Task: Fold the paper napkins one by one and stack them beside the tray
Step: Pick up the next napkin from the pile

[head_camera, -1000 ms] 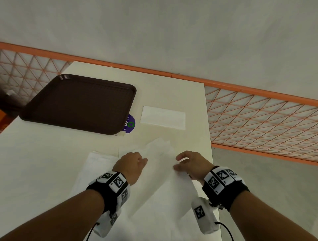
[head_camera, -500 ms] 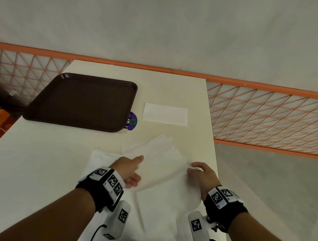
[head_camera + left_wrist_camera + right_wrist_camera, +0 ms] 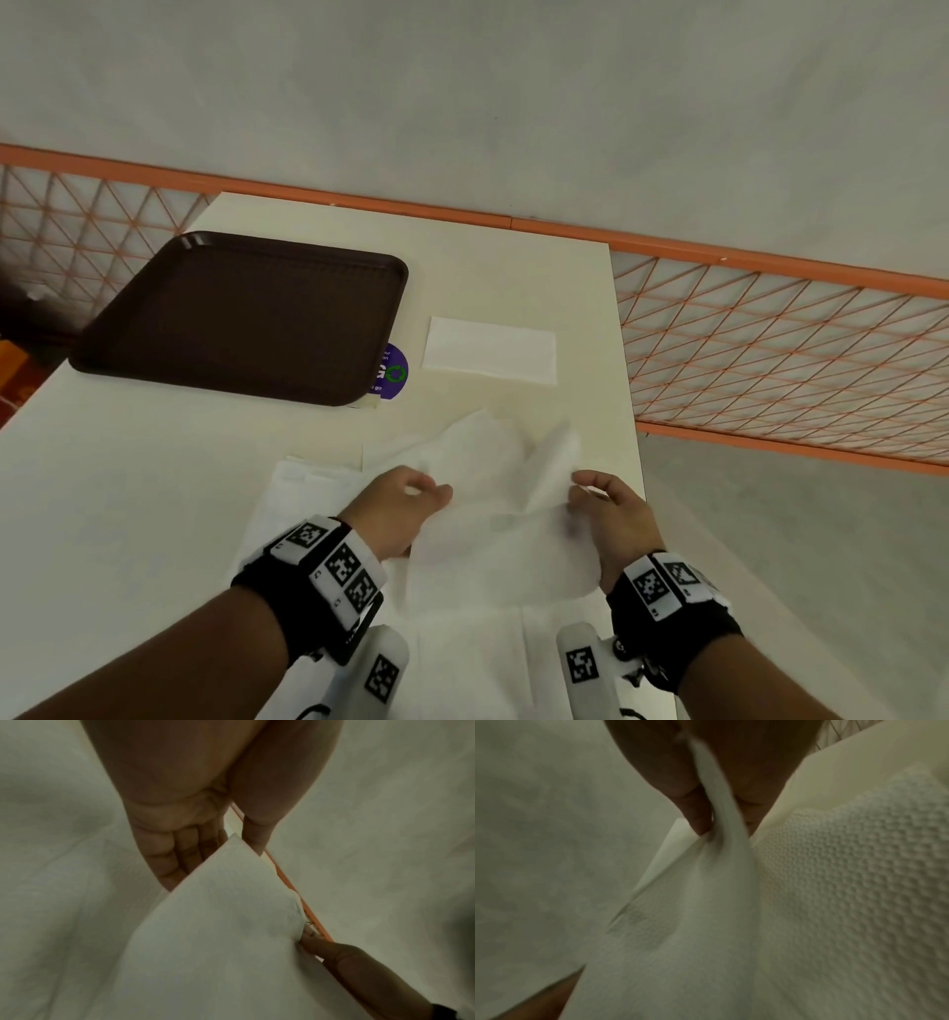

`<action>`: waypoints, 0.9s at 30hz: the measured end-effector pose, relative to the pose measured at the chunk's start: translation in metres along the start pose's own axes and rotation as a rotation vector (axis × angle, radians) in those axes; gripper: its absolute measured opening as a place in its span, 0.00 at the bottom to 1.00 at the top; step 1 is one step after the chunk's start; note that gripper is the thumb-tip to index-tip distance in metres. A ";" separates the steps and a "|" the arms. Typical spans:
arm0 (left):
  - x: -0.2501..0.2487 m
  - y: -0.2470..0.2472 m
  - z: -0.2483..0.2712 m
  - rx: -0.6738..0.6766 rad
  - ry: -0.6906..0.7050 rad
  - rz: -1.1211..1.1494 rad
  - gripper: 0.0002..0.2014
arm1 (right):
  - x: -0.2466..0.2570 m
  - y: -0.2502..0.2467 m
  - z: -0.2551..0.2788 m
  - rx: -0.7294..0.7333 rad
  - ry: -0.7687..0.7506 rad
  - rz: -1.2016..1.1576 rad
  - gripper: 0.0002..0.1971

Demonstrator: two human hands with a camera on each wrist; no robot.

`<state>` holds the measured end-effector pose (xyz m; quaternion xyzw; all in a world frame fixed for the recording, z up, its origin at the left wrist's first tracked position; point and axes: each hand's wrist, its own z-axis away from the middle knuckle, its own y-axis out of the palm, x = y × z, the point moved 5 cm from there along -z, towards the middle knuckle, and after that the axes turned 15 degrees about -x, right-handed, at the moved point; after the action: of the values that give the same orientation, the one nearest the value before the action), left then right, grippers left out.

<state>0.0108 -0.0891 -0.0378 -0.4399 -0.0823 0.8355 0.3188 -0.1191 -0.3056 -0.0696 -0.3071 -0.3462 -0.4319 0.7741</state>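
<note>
A white paper napkin hangs loosely spread between my two hands, just above a layer of other napkins on the cream table. My left hand pinches its left corner between thumb and fingers, as the left wrist view shows. On the other side my right hand pinches the right edge, which curls upward; the paper runs between thumb and finger. One folded napkin lies flat to the right of the brown tray.
A purple round sticker peeks out from under the tray's near right corner. The table's right edge runs close to my right hand, with grey floor beyond. An orange mesh railing borders the table's far and right sides.
My hands have spread apart along the napkin, each to one side of it. The napkin's right edge has lifted and curled up.
</note>
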 end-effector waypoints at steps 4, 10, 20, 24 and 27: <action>-0.020 -0.014 0.001 -0.075 0.087 0.140 0.11 | 0.011 -0.002 0.008 0.042 0.003 -0.023 0.10; -0.022 -0.021 0.006 0.048 0.097 0.134 0.21 | 0.025 -0.001 0.007 0.021 -0.036 -0.090 0.08; -0.046 -0.046 -0.001 -0.227 0.459 -0.247 0.10 | 0.050 0.007 0.027 0.127 -0.416 0.393 0.12; -0.050 -0.054 0.005 -0.211 0.556 -0.273 0.02 | 0.069 0.001 0.043 0.101 -0.699 0.719 0.07; -0.042 -0.059 0.008 -0.166 0.615 -0.296 0.03 | 0.076 -0.006 0.058 0.149 -0.804 0.864 0.07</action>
<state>0.0493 -0.0673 0.0204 -0.6786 -0.1132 0.5992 0.4094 -0.1110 -0.2978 0.0251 -0.5044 -0.4851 0.0979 0.7076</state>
